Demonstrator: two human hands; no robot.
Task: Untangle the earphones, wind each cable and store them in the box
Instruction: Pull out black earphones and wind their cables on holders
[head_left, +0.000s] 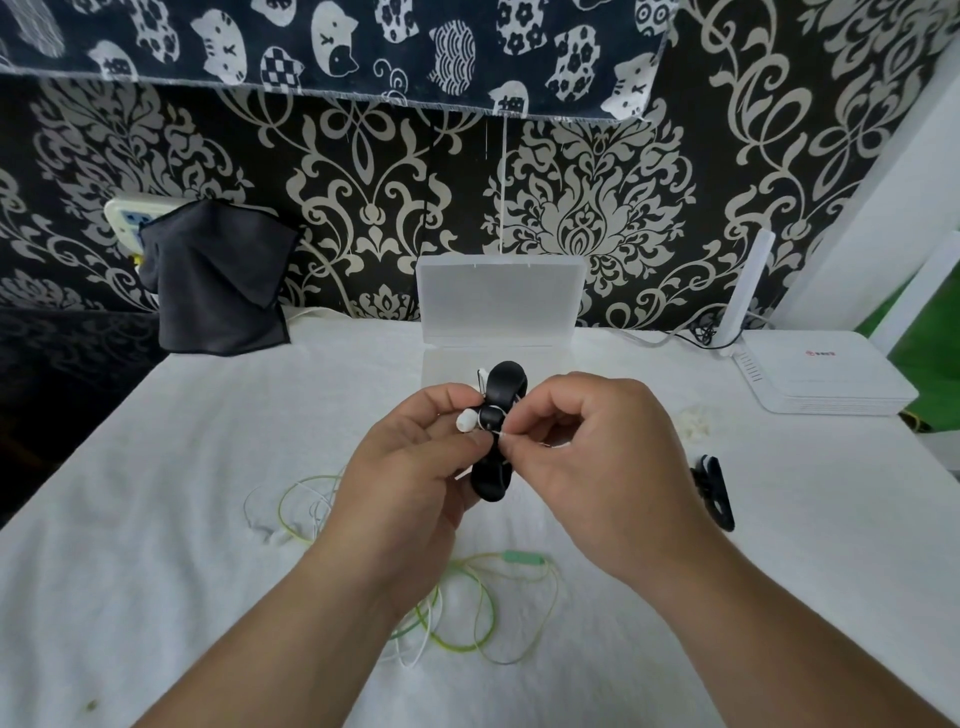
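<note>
Above the middle of the white, towel-textured table (156, 467), both hands meet round a glossy black, bone-shaped cable winder (500, 382). The left hand (410, 467) has its fingers curled about the winder's narrow waist, and a smooth white earbud (466, 420) pokes out beside its fingertips. The right hand (597, 467) pinches a thin white cable (500, 432) between thumb and forefinger, right against the winder. Just beyond the hands sits the frosted, translucent plastic box (498, 296), a rounded rectangle with its lid standing upright against the patterned wall. Nearer, under the wrists, a yellow-green earphone cable (467, 618) lies in loose loops on the table, with a small green inline remote (524, 560) on it. To the right rests a second black winder (714, 493), lying flat, and farther right a white router (826, 379). At far left hangs a limp dark grey cloth (218, 280).
</note>
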